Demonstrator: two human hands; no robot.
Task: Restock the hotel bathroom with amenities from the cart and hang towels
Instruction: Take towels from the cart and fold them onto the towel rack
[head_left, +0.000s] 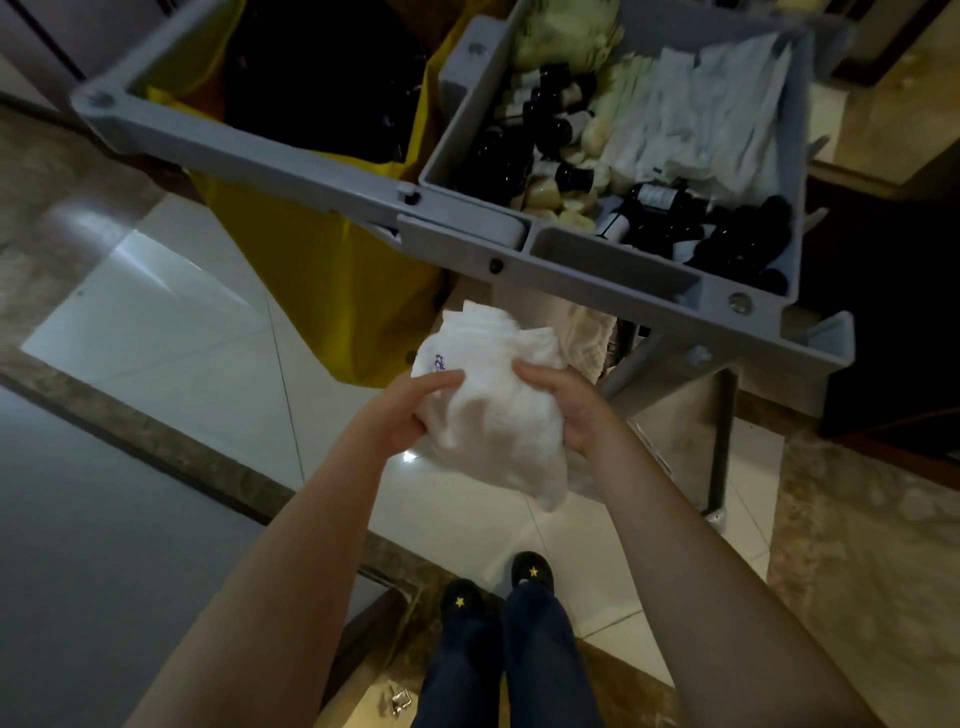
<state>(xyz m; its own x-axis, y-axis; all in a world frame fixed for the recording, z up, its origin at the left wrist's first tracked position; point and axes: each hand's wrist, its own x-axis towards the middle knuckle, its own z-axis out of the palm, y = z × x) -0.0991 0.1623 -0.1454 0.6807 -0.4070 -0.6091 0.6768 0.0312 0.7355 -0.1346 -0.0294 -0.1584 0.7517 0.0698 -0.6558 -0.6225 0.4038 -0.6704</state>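
Towel: a white bundled towel (493, 415) is held mid-air at the centre of view, at 6 o'clock from the cart's tray.
Left hand (400, 415): wrapped round the towel's 9 o'clock edge, thumb laid on top.
Right hand (582, 415): clamped on the 3 o'clock edge, so the hands are set apart with the cloth between.
Grip: both sides are probably taken so the folds are not lost.
Cart (571, 260): dark bottles (727, 228) and white packets (701, 119) are kept loose in the tray at 1 o'clock, within reach; a yellow bag (322, 270) is hung at 11 o'clock.
Shelf linen (587, 338): stacked under the tray.
Floor (182, 322): glossy pale tiles, edged with brown stone; the room is dimly lit.
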